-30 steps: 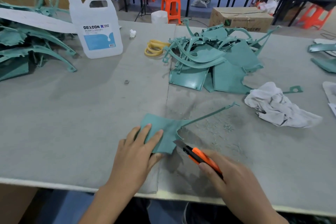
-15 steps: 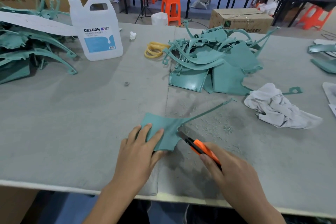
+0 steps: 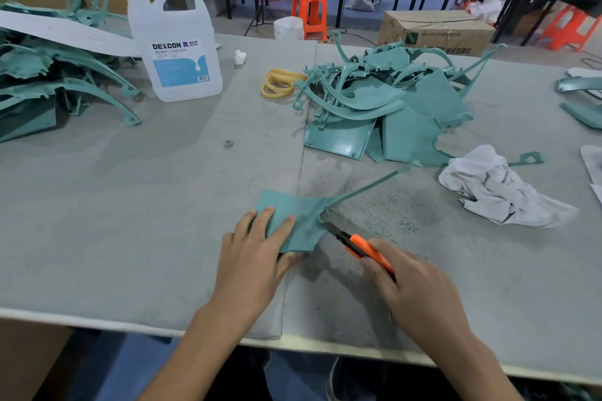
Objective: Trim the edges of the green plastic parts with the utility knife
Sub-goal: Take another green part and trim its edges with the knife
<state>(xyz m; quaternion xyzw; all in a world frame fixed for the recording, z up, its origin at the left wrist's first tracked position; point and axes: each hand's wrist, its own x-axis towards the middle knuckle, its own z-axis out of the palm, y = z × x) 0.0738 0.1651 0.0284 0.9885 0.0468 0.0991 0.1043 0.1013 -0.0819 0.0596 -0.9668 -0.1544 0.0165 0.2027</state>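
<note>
A green plastic part point(image 3: 301, 215) with a long thin arm reaching up and right lies on the grey felt table point(image 3: 130, 221) near its front edge. My left hand point(image 3: 257, 254) presses the part's flat panel down, fingers on top and thumb at its lower edge. My right hand point(image 3: 413, 293) grips an orange utility knife point(image 3: 361, 246). The knife's blade tip touches the part's right edge, in the notch below the arm.
A heap of green parts point(image 3: 384, 104) lies at the back middle, another pile point(image 3: 49, 85) at the far left. A white DEXCON jug point(image 3: 176, 49), yellow rubber bands point(image 3: 278, 85) and a crumpled white rag point(image 3: 495, 189) stand around. Plastic shavings point(image 3: 391, 208) dot the felt.
The knife has slid up and away along the part's right edge, from its lower corner to the notch. My left hand has stayed on the panel.
</note>
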